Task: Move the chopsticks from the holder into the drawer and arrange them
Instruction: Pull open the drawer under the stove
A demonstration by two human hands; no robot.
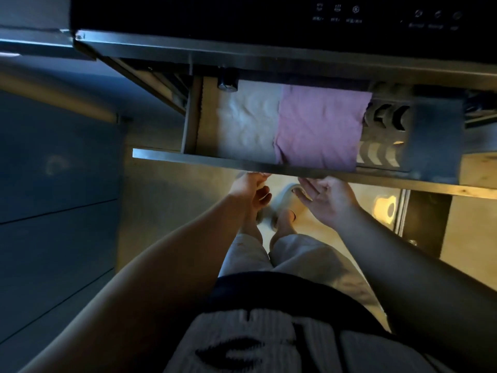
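A metal drawer (215, 159) stands pulled out below a dark appliance. Inside lie a pale cloth (246, 122) on the left and a pink cloth (320, 127) in the middle. My left hand (251, 188) curls under the drawer's front edge, fingers bent against it. Just below that same edge is my right hand (326, 201), palm up with its fingers spread, holding nothing. No chopsticks and no holder are in view.
A black appliance panel (336, 14) with touch icons hangs over the drawer. A slotted dark insert (386, 122) fills the drawer's right end. Grey cabinet fronts (59, 184) line the left. My legs and slippers (285, 200) stand on the lit floor below.
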